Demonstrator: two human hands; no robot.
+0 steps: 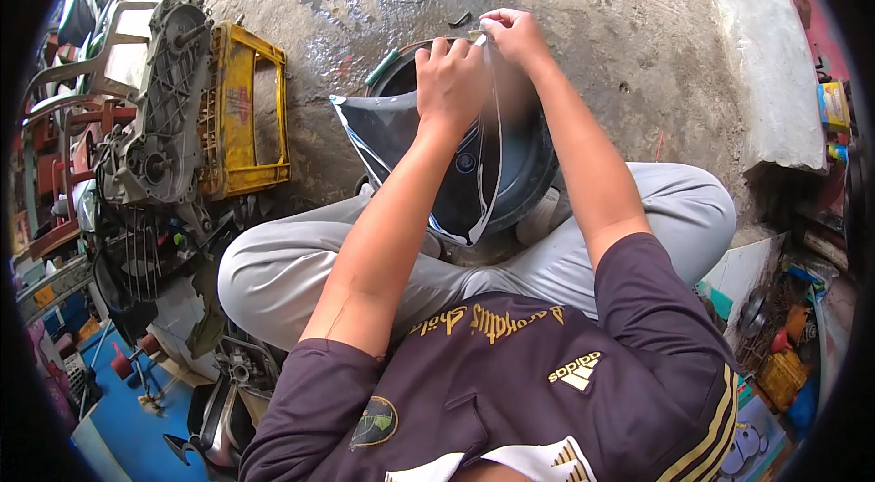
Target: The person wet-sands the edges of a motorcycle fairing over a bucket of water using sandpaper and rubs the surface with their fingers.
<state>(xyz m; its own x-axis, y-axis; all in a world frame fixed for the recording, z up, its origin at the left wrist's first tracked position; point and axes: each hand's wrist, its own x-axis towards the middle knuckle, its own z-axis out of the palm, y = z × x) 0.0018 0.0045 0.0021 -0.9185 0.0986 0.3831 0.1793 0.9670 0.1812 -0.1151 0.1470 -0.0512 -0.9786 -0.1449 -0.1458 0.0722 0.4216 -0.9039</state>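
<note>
A dark, glossy motorcycle body panel (pixel 463 189) with white edging and a small round emblem rests over a dark round basin (pixel 527 174) between my legs. My left hand (pixel 450 86) is closed on the panel's upper part, fingers curled over it. Just to the right, my right hand (pixel 518 40) pinches a thin white strip (pixel 484 29) at the panel's far tip. That strip looks continuous with the pale line down the panel's right side; whether it is coming loose I cannot tell. A green-edged object (pixel 383 67) shows at the basin's far left rim.
On the left, a yellow crate (pixel 278 108) stands beside a grey metal engine casing (pixel 169 90). Wet patches mark the concrete floor (pixel 629 54). A small dark piece (pixel 460 20) lies beyond my hands. A concrete ledge (pixel 766 72) runs along the right, with assorted parts (pixel 784 364) below.
</note>
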